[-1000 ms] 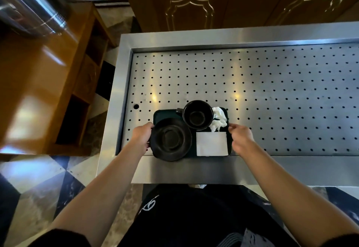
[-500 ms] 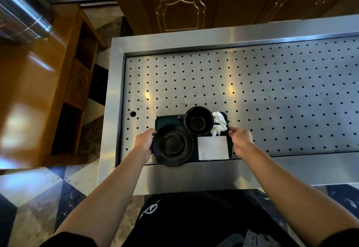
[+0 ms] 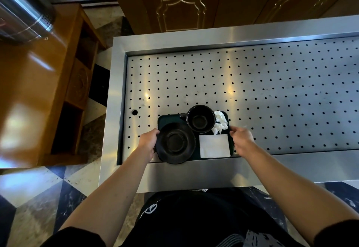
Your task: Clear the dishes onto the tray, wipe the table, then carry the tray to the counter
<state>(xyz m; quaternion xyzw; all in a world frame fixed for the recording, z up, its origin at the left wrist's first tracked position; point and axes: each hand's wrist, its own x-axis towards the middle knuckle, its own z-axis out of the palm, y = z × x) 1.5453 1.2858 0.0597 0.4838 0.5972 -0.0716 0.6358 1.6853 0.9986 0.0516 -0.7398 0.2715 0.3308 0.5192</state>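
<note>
A small dark green tray [image 3: 168, 119] sits at the near left of a perforated steel counter [image 3: 272, 91]. On it are a black saucer [image 3: 175, 142] at the front left, a black cup [image 3: 201, 118] behind it, a crumpled white tissue [image 3: 220, 122] at the back right and a folded white napkin [image 3: 214, 146] at the front right. My left hand [image 3: 148, 140] grips the tray's left edge beside the saucer. My right hand [image 3: 241, 139] grips the tray's right edge.
The counter has a raised steel rim [image 3: 116, 101] all round. A wooden shelf unit [image 3: 58, 83] stands to the left with a steel cylinder [image 3: 21, 13] on top. Brown cabinet doors [image 3: 194, 7] lie beyond the counter. The floor [image 3: 38, 192] is checkered tile.
The view has shifted a little; the tray with both hands on its edges now appears slightly lower and closer to the counter's near rim. The grip is unchanged.
</note>
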